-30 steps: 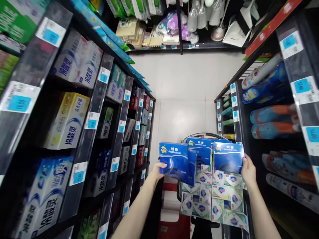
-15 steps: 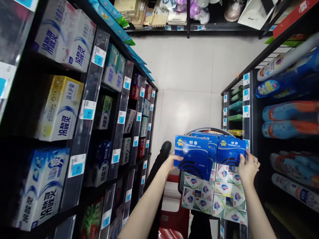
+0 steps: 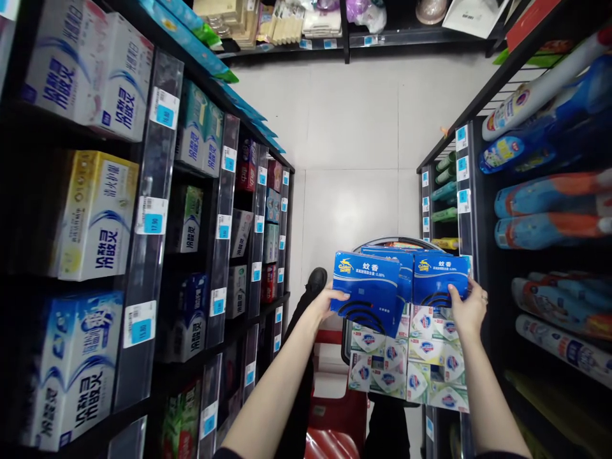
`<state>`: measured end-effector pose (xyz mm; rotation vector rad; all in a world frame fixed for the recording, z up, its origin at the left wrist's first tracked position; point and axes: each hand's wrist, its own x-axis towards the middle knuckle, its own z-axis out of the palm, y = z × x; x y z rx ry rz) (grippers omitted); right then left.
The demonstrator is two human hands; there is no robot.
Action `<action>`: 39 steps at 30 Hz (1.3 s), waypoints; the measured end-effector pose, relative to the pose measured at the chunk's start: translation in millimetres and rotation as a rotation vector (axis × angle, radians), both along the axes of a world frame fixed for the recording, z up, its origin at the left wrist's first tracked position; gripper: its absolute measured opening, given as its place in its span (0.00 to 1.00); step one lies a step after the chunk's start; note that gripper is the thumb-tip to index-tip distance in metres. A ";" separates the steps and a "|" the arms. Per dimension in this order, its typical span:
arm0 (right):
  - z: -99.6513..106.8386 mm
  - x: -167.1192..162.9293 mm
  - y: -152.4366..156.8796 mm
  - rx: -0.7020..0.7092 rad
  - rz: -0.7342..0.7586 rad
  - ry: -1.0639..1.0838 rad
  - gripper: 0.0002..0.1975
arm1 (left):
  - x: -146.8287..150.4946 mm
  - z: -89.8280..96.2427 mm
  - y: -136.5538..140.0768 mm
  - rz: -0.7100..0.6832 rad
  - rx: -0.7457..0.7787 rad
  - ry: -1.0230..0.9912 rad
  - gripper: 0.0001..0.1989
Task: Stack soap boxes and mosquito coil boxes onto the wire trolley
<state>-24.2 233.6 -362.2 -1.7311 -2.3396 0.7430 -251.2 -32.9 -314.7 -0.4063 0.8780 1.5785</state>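
Note:
My left hand (image 3: 326, 302) grips the left edge of a blue mosquito coil box (image 3: 366, 287), thumb on its front and fingers behind. My right hand (image 3: 468, 306) is closed on the right edge of another blue mosquito coil box (image 3: 440, 278), thumb across its face. More blue boxes (image 3: 405, 268) show between and behind these two. Below them lie several wrapped packs of soap (image 3: 382, 363) in white and green. The dark rim of a basket (image 3: 345, 341) curves around the goods; most of it is hidden beneath them.
Shelves of toothpaste boxes (image 3: 108, 213) with price tags line the left side. Bottles (image 3: 549, 191) lie along the right shelf. Pale floor tiles (image 3: 351, 121) run ahead to a cross shelf (image 3: 287, 44). A red plastic stool-like object (image 3: 335, 414) is by my legs, near my black shoe (image 3: 316, 279).
The view has shifted slightly, so shelves and floor appear further left. Both hands and the blue boxes sit a little higher in view, with the same grip on them.

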 end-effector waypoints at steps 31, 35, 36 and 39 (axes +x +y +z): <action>38.7 -39.8 -16.3 0.182 1.054 -0.458 0.55 | 48.9 104.7 -208.4 0.028 -0.143 -0.277 0.26; 56.0 -80.1 -42.6 0.160 1.076 -0.296 0.50 | 62.1 105.3 -206.6 0.012 -0.079 -0.315 0.25; 58.0 -95.3 -49.4 0.150 1.084 -0.263 0.48 | 63.1 102.3 -206.0 0.014 -0.062 -0.310 0.24; 60.0 -135.5 -57.6 0.120 1.043 -0.217 0.37 | 55.4 82.7 -197.5 0.034 -0.040 -0.240 0.24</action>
